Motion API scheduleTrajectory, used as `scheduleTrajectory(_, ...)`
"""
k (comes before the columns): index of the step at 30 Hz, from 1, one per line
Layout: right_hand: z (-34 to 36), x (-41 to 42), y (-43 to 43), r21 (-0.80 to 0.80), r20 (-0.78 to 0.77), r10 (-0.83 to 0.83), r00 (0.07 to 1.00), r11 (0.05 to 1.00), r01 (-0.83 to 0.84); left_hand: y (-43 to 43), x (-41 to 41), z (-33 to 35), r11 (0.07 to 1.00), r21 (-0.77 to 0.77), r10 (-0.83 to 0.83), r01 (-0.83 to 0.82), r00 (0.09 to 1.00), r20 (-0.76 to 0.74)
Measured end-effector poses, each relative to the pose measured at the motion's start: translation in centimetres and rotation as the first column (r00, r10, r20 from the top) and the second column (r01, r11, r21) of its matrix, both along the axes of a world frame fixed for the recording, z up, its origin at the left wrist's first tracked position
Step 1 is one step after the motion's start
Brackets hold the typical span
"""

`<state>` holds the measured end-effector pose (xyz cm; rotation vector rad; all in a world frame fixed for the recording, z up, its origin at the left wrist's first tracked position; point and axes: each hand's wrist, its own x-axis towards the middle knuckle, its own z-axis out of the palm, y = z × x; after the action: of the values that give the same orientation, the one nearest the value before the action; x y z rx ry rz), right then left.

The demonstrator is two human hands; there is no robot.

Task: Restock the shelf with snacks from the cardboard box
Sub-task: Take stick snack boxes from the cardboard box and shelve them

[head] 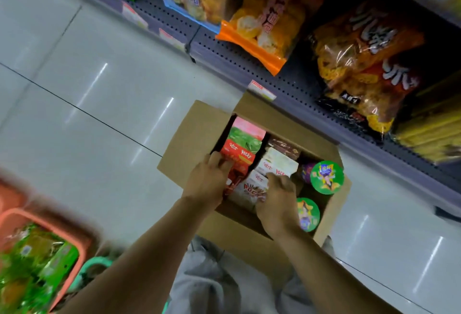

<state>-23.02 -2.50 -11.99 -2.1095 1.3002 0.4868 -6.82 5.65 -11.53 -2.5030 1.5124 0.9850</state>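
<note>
Clutching edges, left hand [207, 184] red box [240, 153], right hand [279, 196] white box [277, 163]

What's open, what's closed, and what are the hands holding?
Cardboard box: open, flaps folded out.
Left hand: grips the red snack box.
Right hand: grips a white snack box.
Cups: lids on, in the box.
Basket: holds green packets.
</note>
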Motion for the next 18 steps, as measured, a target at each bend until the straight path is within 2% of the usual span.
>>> scheduleTrajectory(7, -0.5, -0.2, 0.1, -0.130, -0.139, 0.147, 0.979, 0.978, -0.165, -0.6, -0.1, -0.4, 0.996, 0.008, 0.091, -0.091, 0.994, -0.063)
scheduleTrajectory(10, -0.6, -0.2, -0.1, -0.159, -0.175, 0.188, 0.967, 0.964, -0.216, -0.8, -0.5, -0.9, 0.996, -0.006, 0.091, -0.091, 0.996, -0.017)
scheduleTrajectory(18, 0.9, -0.7, -0.9, -0.102, -0.003, 0.108, 0.994, 0.989, -0.108, -0.5, -1.1, -1.0, 0.994, -0.045, 0.100, -0.097, 0.993, 0.064)
